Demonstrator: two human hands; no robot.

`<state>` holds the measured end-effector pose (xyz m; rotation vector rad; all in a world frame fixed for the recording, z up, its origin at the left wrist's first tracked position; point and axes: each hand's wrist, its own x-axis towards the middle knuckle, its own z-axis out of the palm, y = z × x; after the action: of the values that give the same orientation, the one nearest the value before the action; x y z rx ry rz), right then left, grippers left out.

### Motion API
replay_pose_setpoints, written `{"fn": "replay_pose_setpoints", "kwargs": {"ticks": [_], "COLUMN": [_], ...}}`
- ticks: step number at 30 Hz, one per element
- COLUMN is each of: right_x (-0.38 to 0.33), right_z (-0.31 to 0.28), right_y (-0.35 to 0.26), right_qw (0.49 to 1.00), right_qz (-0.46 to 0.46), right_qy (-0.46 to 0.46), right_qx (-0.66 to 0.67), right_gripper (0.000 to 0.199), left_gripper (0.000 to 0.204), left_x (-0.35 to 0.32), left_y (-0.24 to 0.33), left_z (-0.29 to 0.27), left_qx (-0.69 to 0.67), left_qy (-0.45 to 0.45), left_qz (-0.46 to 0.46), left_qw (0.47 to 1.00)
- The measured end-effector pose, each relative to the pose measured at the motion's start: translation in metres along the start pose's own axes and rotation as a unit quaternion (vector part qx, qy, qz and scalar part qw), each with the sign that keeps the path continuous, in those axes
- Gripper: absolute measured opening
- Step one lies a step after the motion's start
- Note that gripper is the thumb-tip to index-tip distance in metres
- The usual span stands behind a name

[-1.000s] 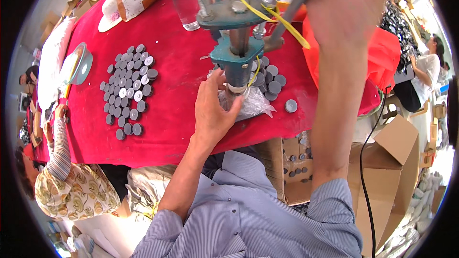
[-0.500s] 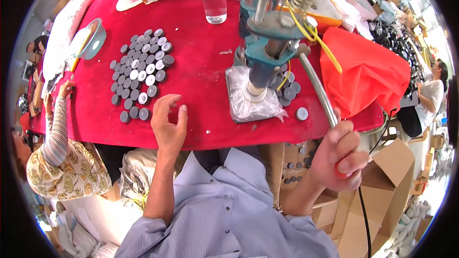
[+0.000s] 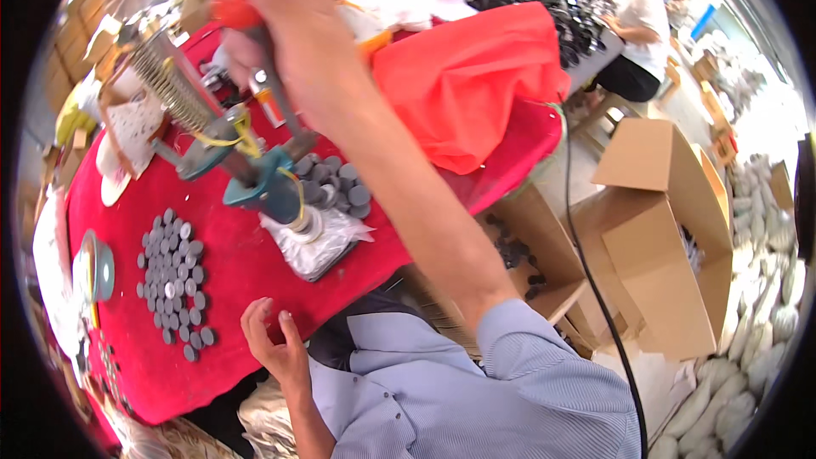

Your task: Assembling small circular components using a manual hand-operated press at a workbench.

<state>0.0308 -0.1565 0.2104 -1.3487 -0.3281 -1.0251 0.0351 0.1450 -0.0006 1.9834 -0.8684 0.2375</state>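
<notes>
Raised since half a second ago, the right hand now sits at 11 o'clock, closed around the red-knobbed lever of the hand press; earlier it hung low at the bench edge. Left hand has stayed at the near edge, at 7 o'clock, fingers loosely curled; whether it holds anything cannot be told.

Press: teal-painted metal body, bare steel coil spring on its upper column, yellow wire looped round the frame. Its foot stands on a crumpled clear plastic sheet, glossy and creased, just below picture centre.

Blanks: small flat grey discs, matte, laid in a loose patch at 9 o'clock on the red cloth of the bench; a second heap of discs touches the press on its 3 o'clock side. An orange-red cloth lies bunched at 1 o'clock.

Risks, as judged: a hard pull on the lever could slide the press foot on the slick plastic; the heap beside it could spill under the die; a fingertip reaching in while the lever travels could be pinched. The cloth edge could let discs roll into the open cardboard box at 3 o'clock.
</notes>
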Motion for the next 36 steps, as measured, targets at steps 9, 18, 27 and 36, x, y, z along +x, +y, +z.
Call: {"fn": "replay_pose_setpoints", "kwargs": {"ticks": [9, 18, 27, 36], "right_x": [-0.011, -0.087, -0.086, -0.085], "right_z": [-0.064, -0.121, -0.136, -0.119], "right_y": [0.014, 0.136, 0.195, 0.188], "right_qw": [0.997, 0.915, 0.914, 0.847], "right_qz": [0.058, 0.252, 0.011, 0.32], "right_qy": [0.053, -0.151, -0.162, -0.34], "right_qx": [-0.027, -0.277, -0.372, -0.254], "right_gripper": [0.042, 0.025, 0.031, 0.032], "left_gripper": [0.036, 0.068, 0.09, 0.089], "left_x": [0.046, 0.041, 0.041, 0.045], "left_y": [0.041, 0.057, 0.076, 0.087], "left_z": [0.057, 0.081, 0.108, 0.127], "left_qx": [-0.034, 0.103, 0.163, 0.222], "left_qy": [-0.041, -0.118, -0.171, -0.19], "left_qz": [0.108, 0.135, 0.148, 0.136], "left_qw": [0.993, 0.978, 0.96, 0.947]}}
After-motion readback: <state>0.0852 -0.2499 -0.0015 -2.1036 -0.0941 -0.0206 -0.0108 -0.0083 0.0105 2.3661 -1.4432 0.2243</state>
